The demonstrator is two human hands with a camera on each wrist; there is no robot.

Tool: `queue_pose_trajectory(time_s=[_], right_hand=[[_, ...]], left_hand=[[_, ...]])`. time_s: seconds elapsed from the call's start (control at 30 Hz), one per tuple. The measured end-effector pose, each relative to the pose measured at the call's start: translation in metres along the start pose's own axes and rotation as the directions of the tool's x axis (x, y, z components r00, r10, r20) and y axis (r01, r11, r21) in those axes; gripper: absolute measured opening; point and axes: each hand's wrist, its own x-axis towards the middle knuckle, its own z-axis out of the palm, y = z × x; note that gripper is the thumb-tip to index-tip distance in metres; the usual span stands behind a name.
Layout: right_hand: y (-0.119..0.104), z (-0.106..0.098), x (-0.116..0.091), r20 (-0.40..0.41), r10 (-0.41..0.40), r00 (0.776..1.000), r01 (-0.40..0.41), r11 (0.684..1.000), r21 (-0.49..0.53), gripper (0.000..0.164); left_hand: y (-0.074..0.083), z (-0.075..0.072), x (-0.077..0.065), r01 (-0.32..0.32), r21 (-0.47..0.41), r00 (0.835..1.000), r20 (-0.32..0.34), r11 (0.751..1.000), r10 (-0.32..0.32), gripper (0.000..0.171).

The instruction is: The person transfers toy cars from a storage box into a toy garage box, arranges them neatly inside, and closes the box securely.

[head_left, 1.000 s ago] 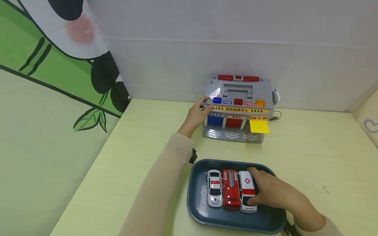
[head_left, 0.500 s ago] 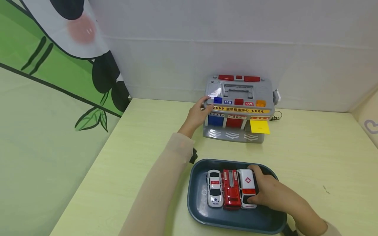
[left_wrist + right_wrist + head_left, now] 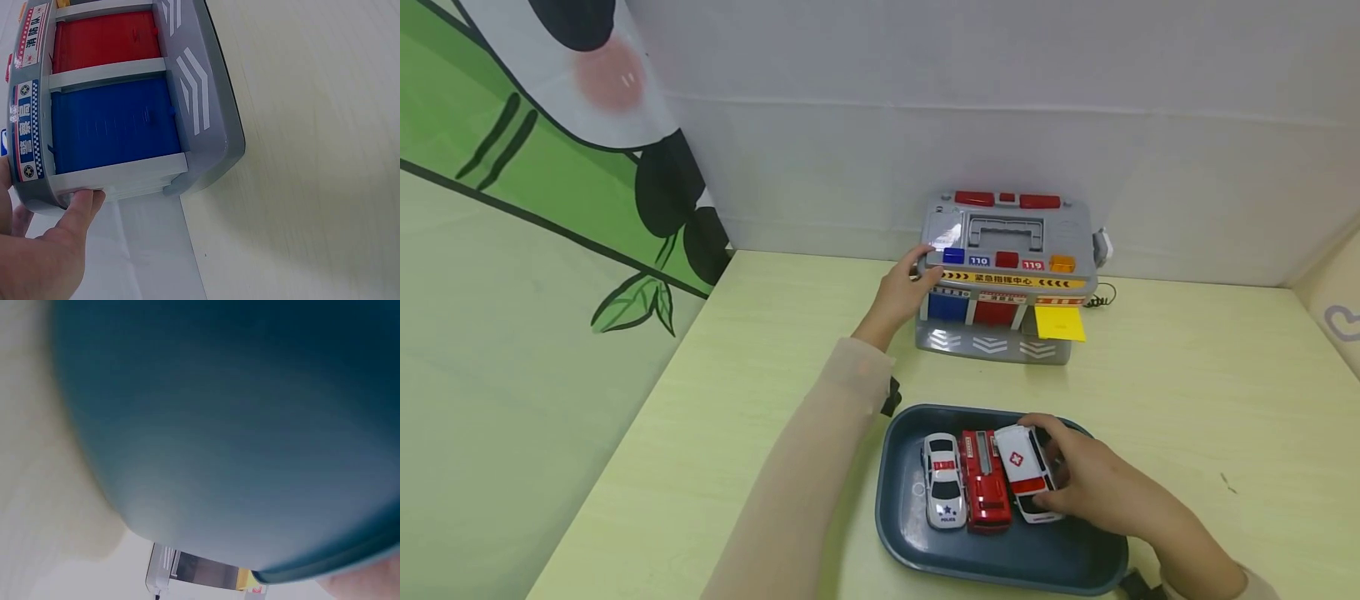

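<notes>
The head view shows a tray (image 3: 970, 557) on the bench (image 3: 1217, 400), in front of a toy station (image 3: 1003, 279) standing near the back edge. In the tray are three cars: the police car (image 3: 944, 492) at left, the fire truck (image 3: 985, 492) in the middle, and the ambulance (image 3: 1018, 458) at right. The ambulance lies slanted, its rear end toward the fire truck; the right hand (image 3: 1101, 483) has its fingers clamped on it, covering part of its right side. I cannot tell if it is lifted from the tray's floor.

The left hand (image 3: 898, 292) grips the station's left end, some fingers hidden behind it. Blue and red doors are down; the yellow door (image 3: 1060, 323) sticks out and covers its bay from sight. The left wrist view cuts off the station. In the right wrist view, the blurred tray wall hides the cars. The bench's front edge is out of frame.
</notes>
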Motion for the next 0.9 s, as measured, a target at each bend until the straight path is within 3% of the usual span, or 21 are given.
queue_pose_trajectory(time_s=[0.4, 0.57, 0.9], right_hand=[[0.008, -0.015, -0.007, 0.062, -0.055, 0.997, 0.055, 0.998, -0.002, 0.087], [0.015, -0.023, -0.008, 0.093, -0.073, 0.993, 0.069, 0.997, 0.042, 0.088], [0.023, -0.044, -0.008, 0.132, -0.039, 0.990, 0.014, 0.983, 0.185, 0.086]], left_hand=[[-0.001, 0.000, 0.000, -0.003, -0.002, 1.000, 0.004, 1.000, 0.003, 0.051], [-0.001, 0.001, 0.000, -0.010, -0.004, 1.000, -0.001, 1.000, 0.010, 0.050], [0.000, 0.000, -0.001, 0.007, -0.015, 1.000, 0.004, 1.000, -0.007, 0.051]])
